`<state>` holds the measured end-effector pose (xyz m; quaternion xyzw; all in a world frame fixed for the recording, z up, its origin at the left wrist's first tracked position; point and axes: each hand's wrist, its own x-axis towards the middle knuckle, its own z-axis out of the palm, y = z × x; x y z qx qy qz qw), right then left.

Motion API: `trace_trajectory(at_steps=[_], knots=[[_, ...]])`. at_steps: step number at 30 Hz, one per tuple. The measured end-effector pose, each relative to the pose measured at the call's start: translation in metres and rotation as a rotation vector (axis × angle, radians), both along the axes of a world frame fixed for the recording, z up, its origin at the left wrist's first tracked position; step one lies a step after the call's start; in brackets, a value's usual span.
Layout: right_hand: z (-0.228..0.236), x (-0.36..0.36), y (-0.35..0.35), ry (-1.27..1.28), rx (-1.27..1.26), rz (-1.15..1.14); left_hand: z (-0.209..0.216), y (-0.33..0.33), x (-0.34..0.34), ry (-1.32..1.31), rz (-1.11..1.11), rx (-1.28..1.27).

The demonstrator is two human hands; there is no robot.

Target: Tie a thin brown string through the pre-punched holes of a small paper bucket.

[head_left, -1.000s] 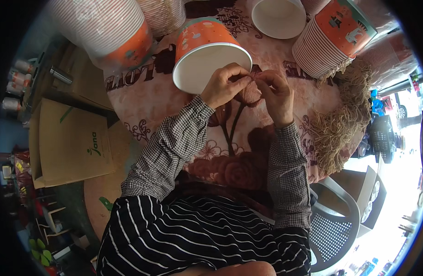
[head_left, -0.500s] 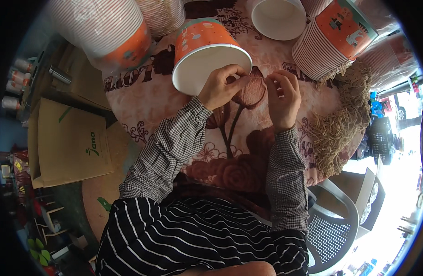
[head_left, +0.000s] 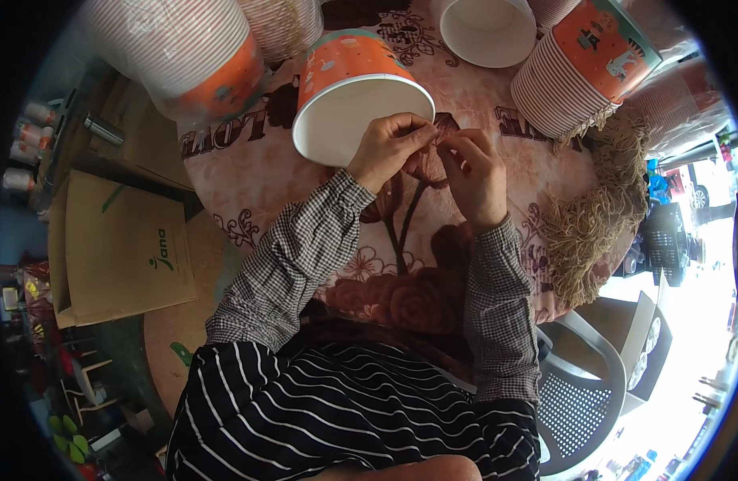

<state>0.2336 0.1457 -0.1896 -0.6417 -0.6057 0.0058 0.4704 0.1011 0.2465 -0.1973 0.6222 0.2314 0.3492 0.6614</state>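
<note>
My left hand (head_left: 387, 152) is closed in a pinch, just in front of the open mouth of an orange paper bucket (head_left: 354, 58) with a white inside. Close beside it, my right hand (head_left: 478, 178) also pinches, thumb against fingers, with the fingertips of both hands almost meeting. Whatever lies between them is too thin or small to make out. The bucket lies tipped on the table with its rim toward me, and my left hand covers part of that rim. Beneath both hands spreads a pink and brown flowered tablecloth (head_left: 297, 240).
Nested stacks of buckets stand at the back left (head_left: 188, 48) and back right (head_left: 581, 68), partly in clear plastic. A single white-lined bucket (head_left: 487, 32) sits at the far edge. Tan fringe (head_left: 593, 232) hangs at right, near a grey chair (head_left: 577, 401). Cardboard boxes (head_left: 128, 248) stand left.
My right hand has moved left, bringing its fingertips up to my left hand's. The tipped bucket has shifted slightly left. My left hand has barely moved.
</note>
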Motion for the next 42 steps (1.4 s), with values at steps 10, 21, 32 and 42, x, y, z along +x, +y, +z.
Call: trace_trajectory(at_steps=[10,21,32,42], knots=[[0.001,-0.001,0.002,0.193,-0.019,0.077,-0.004,0.002,-0.001,0.032,-0.141,-0.173],[-0.009,0.005,0.005,0.446,-0.058,0.132,-0.011,0.000,0.001,0.152,-0.111,0.138],[-0.005,0.005,0.002,0.905,-0.164,0.189,-0.007,0.001,-0.001,0.138,-0.104,0.349],[-0.008,0.006,0.004,0.809,-0.167,0.136,-0.005,0.000,0.000,-0.006,-0.062,0.178]])
